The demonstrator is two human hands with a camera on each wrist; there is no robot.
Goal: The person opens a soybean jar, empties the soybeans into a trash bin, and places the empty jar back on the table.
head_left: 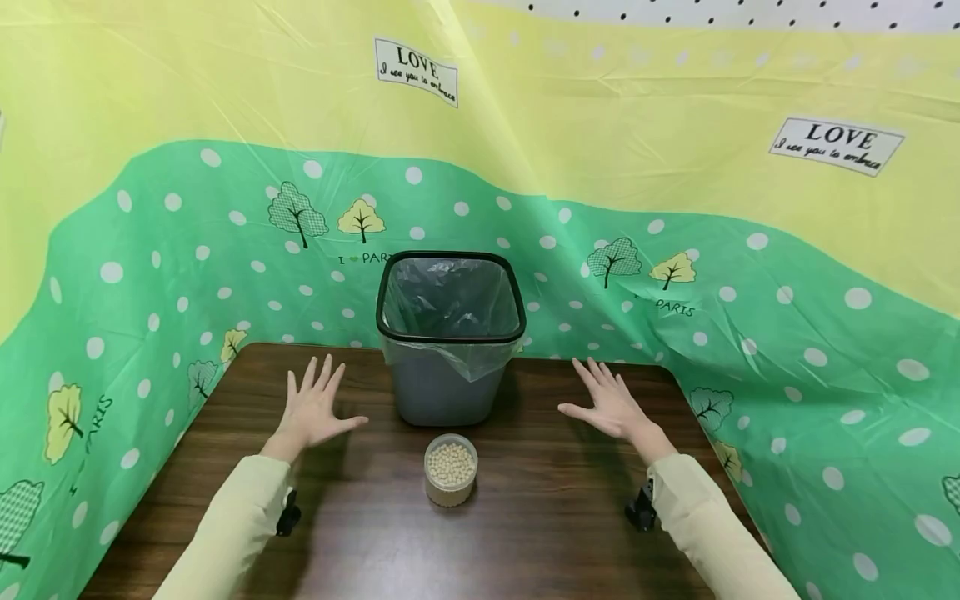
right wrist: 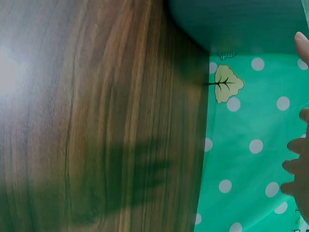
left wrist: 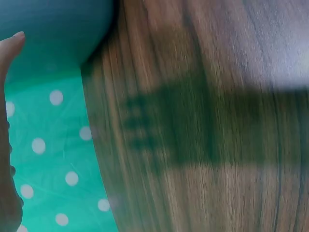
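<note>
My left hand (head_left: 311, 412) is spread above the left part of the table, its thumb pointing toward a grey trash bin (head_left: 448, 383). On the other side of the bin, my right hand (head_left: 611, 407) is also spread, fingers straight. Neither hand touches anything. A clear plastic bag lines the bin and folds over its black rim. In front of the bin stands a round clear tub (head_left: 448, 492) filled with pale beans or beads (head_left: 451, 463). Each wrist view catches only the edge of a hand, the left hand (left wrist: 7, 125) and the right hand (right wrist: 300, 159).
The dark wood table (head_left: 510, 550) ends just behind the bin. A green and yellow printed curtain (head_left: 225, 200) hangs around the back and both sides. Dark wrist-worn devices sit at the left cuff (head_left: 288, 512) and right cuff (head_left: 641, 505).
</note>
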